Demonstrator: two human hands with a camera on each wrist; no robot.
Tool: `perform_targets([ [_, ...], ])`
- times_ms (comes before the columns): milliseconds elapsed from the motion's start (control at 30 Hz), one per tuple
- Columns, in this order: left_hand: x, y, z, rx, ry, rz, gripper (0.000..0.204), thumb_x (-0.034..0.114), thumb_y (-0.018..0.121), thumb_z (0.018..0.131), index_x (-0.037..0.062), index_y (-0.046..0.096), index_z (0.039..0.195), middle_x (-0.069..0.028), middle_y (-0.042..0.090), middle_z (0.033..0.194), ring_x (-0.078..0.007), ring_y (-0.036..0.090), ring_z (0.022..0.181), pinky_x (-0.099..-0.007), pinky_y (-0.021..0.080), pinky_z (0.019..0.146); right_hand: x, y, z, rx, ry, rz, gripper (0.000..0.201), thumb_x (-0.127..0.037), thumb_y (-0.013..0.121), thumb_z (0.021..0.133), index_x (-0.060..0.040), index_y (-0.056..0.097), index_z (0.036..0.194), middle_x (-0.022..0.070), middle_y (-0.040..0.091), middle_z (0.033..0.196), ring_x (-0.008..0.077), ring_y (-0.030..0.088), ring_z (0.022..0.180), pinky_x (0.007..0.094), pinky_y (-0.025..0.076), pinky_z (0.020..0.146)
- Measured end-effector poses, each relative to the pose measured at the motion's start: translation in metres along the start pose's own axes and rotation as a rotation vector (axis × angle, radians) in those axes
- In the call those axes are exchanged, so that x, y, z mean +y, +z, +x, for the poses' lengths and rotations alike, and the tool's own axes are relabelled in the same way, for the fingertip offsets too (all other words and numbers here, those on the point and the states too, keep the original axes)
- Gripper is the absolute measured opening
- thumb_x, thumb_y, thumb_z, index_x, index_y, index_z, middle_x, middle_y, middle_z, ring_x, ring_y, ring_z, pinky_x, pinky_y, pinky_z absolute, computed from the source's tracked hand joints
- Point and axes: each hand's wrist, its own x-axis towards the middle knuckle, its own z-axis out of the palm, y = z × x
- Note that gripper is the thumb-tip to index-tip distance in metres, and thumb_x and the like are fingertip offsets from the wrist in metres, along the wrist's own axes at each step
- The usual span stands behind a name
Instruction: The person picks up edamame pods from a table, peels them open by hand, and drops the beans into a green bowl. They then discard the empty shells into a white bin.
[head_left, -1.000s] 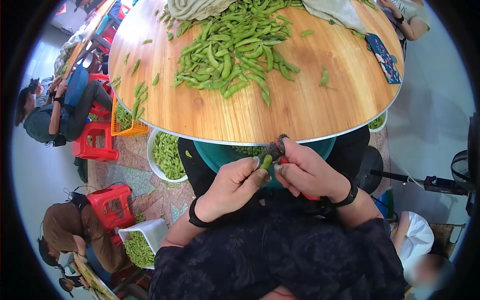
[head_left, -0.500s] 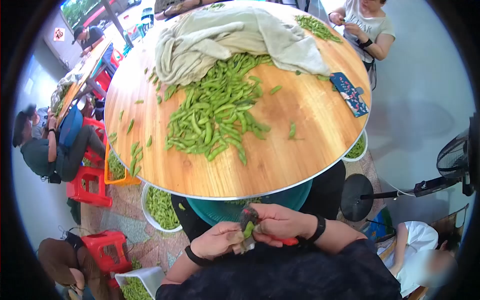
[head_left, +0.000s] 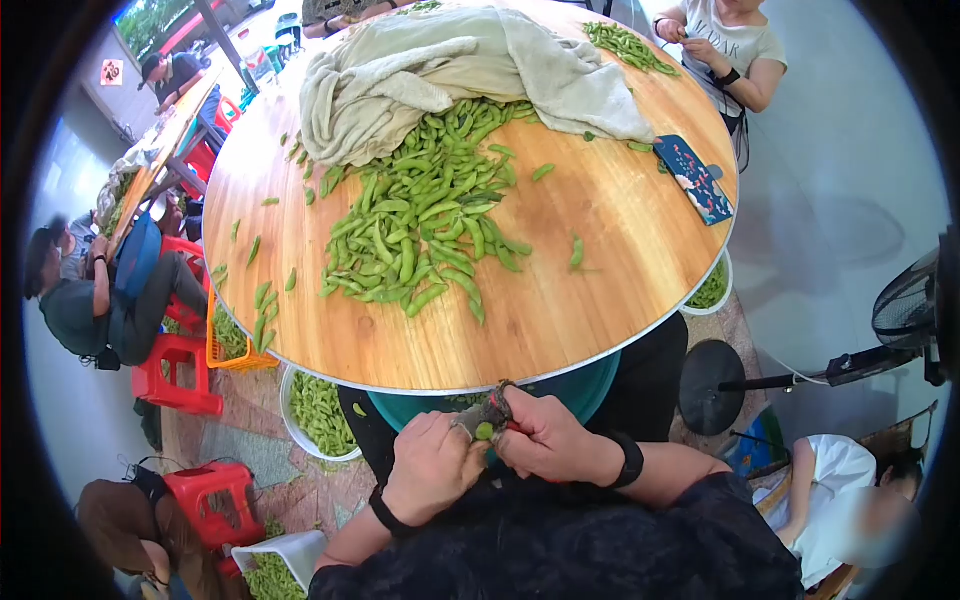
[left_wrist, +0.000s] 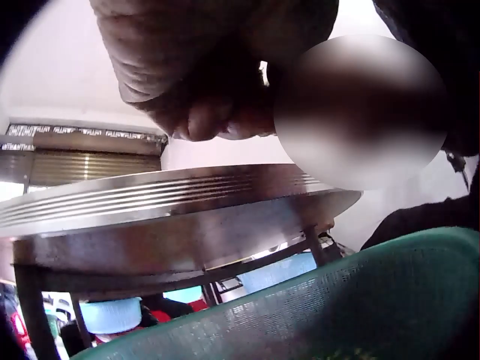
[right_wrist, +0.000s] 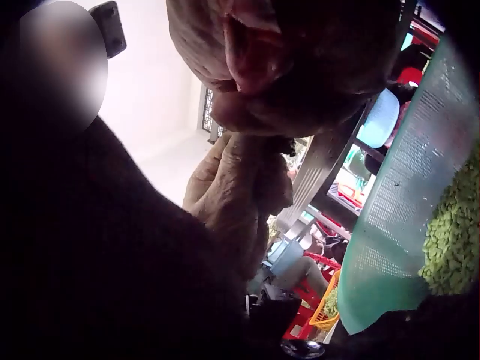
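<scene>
In the head view both hands meet just below the front edge of the round wooden table [head_left: 520, 355]. My left hand [head_left: 430, 468] pinches a green soybean pod [head_left: 484, 431] between thumb and fingers. Close against it, my right hand [head_left: 560, 440] has its fingers curled round a red-handled tool [head_left: 514, 426], mostly hidden in the grip. A dark speckled wrap [head_left: 494, 406] with a red mark shows at the right fingertips. Below the hands sits a teal mesh basin [right_wrist: 382, 262], with shelled green beans [right_wrist: 454, 232] inside. Both wrist views show the hands dark and close.
A heap of pods [head_left: 420, 230] lies on the table, partly under a pale cloth [head_left: 450, 80]. A dark blue patterned card [head_left: 693, 180] lies at the right edge. Around stand a white tub of pods [head_left: 318, 415], red stools [head_left: 215, 500], a fan [head_left: 905, 305] and several seated people.
The head view has tilted up, showing more of the table and cloth. The hands stay together; the pod has turned and shows less between the fingers.
</scene>
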Motion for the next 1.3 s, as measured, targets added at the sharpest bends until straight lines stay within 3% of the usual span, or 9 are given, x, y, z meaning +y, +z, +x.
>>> perform_targets([
  [133,-0.004,0.01,-0.008,0.038,-0.041,-0.068,0.016,0.011,0.064,0.071,0.0017,0.052,0.078,-0.0139,0.054,0.071,-0.0323,0.055,0.063,-0.0398,0.045,0.056,0.006,0.007,0.002,0.135,-0.33,-0.395,0.015,-0.009,0.058,0.08,-0.0039,0.045,0.086,0.0163,0.051,0.06,0.0349,0.055,0.052,0.0388,0.043,0.047],
  [233,-0.004,0.015,-0.005,0.096,-0.059,-0.09,0.014,0.01,0.06,0.071,0.0013,0.052,0.078,-0.0158,0.051,0.066,-0.0357,0.053,0.057,-0.0416,0.044,0.052,0.002,0.006,0.007,0.168,-0.506,-0.64,0.017,-0.008,0.06,0.076,-0.0029,0.045,0.082,0.0169,0.053,0.061,0.0355,0.057,0.055,0.0421,0.045,0.049],
  [533,-0.006,0.004,-0.002,-0.158,-0.275,-0.44,0.017,0.016,0.063,0.081,0.0013,0.054,0.079,-0.0163,0.053,0.068,-0.0376,0.055,0.062,-0.0427,0.044,0.055,-0.005,-0.006,0.01,0.011,0.058,-0.261,0.016,-0.012,0.055,0.08,-0.0019,0.043,0.084,0.0191,0.053,0.063,0.0395,0.057,0.06,0.0402,0.045,0.051],
  [667,-0.007,0.001,-0.001,0.092,-0.278,-0.26,0.027,0.022,0.073,0.077,0.0027,0.054,0.078,-0.0139,0.053,0.068,-0.0355,0.054,0.062,-0.0406,0.043,0.054,0.003,-0.006,0.01,0.064,0.016,-0.301,0.017,-0.012,0.056,0.08,-0.0013,0.042,0.082,0.018,0.051,0.058,0.0399,0.057,0.058,0.0409,0.045,0.05],
  [900,-0.019,0.0,-0.006,-0.248,-0.253,-0.677,0.03,0.027,0.068,0.082,0.003,0.051,0.075,-0.0139,0.05,0.067,-0.0334,0.053,0.062,-0.0389,0.041,0.054,0.011,-0.001,0.003,0.096,-0.352,-0.632,0.021,-0.012,0.061,0.079,-0.0021,0.043,0.081,0.017,0.051,0.056,0.0376,0.057,0.053,0.0408,0.045,0.046],
  [1000,-0.023,0.002,-0.001,-0.289,-0.141,-0.53,0.027,0.022,0.065,0.085,0.0029,0.051,0.073,-0.0144,0.047,0.064,-0.0341,0.051,0.059,-0.0378,0.041,0.053,0.008,-0.003,0.001,0.016,-0.463,-0.729,0.021,-0.012,0.062,0.078,-0.0037,0.043,0.081,0.0168,0.051,0.056,0.0366,0.057,0.052,0.04,0.046,0.045],
  [1100,-0.029,0.004,0.0,-0.368,-0.065,-0.567,0.025,0.019,0.058,0.089,0.002,0.05,0.072,-0.0136,0.049,0.063,-0.0307,0.051,0.056,-0.0354,0.041,0.053,0.009,-0.011,0.004,-0.003,-0.304,-0.573,0.014,-0.011,0.058,0.082,-0.0043,0.045,0.084,0.0121,0.053,0.056,0.0278,0.057,0.046,0.0343,0.044,0.042],
  [1167,-0.032,0.005,-0.001,-0.409,-0.154,-0.752,0.025,0.018,0.054,0.09,0.0013,0.05,0.072,-0.0127,0.05,0.062,-0.0266,0.052,0.055,-0.034,0.042,0.053,-0.005,-0.019,0.007,-0.263,0.344,0.254,0.007,-0.009,0.051,0.086,-0.0042,0.048,0.089,0.0055,0.054,0.058,0.0166,0.055,0.044,0.0271,0.042,0.041],
  [1300,-0.023,0.007,0.001,-0.391,-0.493,-1.073,0.029,0.019,0.045,0.095,0.0003,0.053,0.074,-0.0076,0.053,0.061,-0.0142,0.053,0.056,-0.0302,0.043,0.053,0.0,-0.02,0.007,-0.232,0.413,0.491,0.007,-0.009,0.045,0.088,-0.0035,0.049,0.091,0.0019,0.054,0.061,0.0099,0.053,0.045,0.0219,0.04,0.041],
])
